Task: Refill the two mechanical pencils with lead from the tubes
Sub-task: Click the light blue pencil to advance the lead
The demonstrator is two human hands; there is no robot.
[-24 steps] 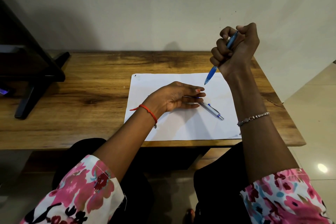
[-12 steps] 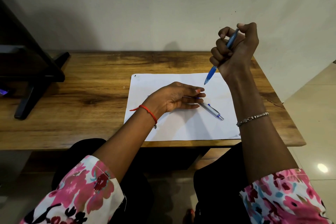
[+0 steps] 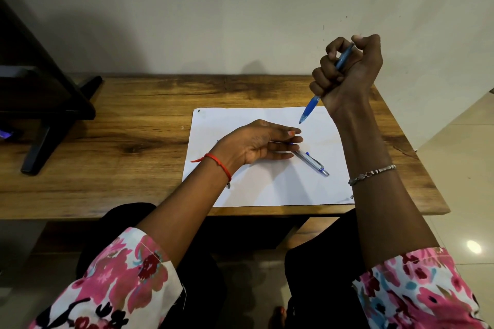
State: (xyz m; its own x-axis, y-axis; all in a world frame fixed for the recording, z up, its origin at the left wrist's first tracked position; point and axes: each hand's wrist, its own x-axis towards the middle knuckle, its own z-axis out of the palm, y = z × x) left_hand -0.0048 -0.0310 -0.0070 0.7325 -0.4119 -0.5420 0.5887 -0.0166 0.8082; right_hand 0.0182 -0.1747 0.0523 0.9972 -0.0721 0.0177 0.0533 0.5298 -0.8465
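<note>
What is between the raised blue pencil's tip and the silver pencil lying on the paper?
Head view: the fingertips of the left hand, resting over the white paper, between blue pencil and silver pencil.

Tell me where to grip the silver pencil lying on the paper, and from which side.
Probably best: pinch the silver pencil on its bare barrel, by the clip, from above on the right side. It lies flat and slanted on the paper, so fingers should straddle it crosswise. Its upper-left end is hidden among fingers of the left hand. The right hand grips the blue pencil.
</note>
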